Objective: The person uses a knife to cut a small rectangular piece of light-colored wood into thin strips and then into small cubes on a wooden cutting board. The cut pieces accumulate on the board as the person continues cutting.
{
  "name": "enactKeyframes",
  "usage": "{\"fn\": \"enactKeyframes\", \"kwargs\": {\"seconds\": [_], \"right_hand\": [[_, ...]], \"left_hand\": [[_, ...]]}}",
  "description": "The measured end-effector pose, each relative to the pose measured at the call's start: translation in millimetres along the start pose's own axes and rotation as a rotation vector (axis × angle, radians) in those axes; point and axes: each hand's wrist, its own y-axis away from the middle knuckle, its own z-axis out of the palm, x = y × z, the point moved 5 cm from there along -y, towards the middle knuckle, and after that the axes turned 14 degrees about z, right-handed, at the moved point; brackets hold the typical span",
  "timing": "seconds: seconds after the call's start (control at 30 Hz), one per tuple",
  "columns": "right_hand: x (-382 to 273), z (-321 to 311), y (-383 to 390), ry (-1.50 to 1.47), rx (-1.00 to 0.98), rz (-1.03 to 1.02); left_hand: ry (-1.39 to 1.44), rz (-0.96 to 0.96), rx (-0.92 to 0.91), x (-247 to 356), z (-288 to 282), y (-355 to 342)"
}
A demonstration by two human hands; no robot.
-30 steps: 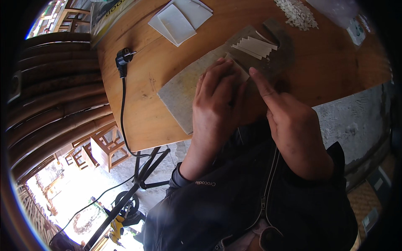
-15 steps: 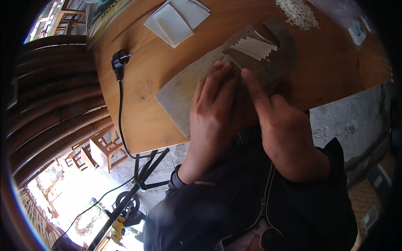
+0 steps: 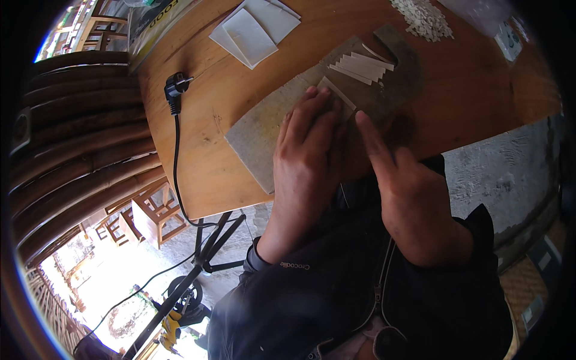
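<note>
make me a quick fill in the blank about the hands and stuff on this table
The black power plug lies to the ____ of the grey board.
The small white pieces lie to the ____ of the white sheets.
The right hand has its ____ finger extended.

Missing words: left; right; index

– where's the glare?
– lower left, burning out the ground [image 3: 138,255].
– and elsewhere?
– dim; the jacket [image 3: 336,300] sinks into shadow, the fisheye bows the bamboo poles [image 3: 78,115], and corners go black.
</note>
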Motion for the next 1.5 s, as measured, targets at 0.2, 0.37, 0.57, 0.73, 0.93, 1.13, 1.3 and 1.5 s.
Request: {"fn": "enactKeyframes", "kwargs": {"seconds": [0.2,0.37,0.57,0.73,0.93,1.13,1.3,1.5], "right_hand": [[7.8,-1.2,11.2,-0.031,-0.030,0.012],[15.4,-4.1,20.1,-0.019,-0.052,0.028],[28.7,-5.5,6.8,-0.140,0.010,0.082],[27.3,-7.4,-1.2,-0.262,0.022,0.116],[8.9,0.4,-11.0,-0.288,-0.017,0.013],[3.5,4.3,-14.9,-0.258,-0.015,0.004],[-2.6,10.2,-9.8,-0.074,0.031,0.049],[-14.8,14.2,-11.2,0.080,0.124,0.016]], "left_hand": [[0.005,-0.006,0.012,-1.3,1.2,0.9],[0.002,-0.001,0.029,-1.7,2.0,1.4],[-0.015,0.027,0.065,-3.5,0.8,2.2],[-0.065,0.028,0.088,0.1,1.7,2.7],[-0.040,0.024,0.076,-1.3,-0.2,2.6],[-0.038,0.027,0.092,-2.7,-1.6,4.4],[-0.034,0.037,0.092,-0.8,-0.9,2.4],[-0.168,0.064,0.045,3.3,-0.1,5.5]]}}
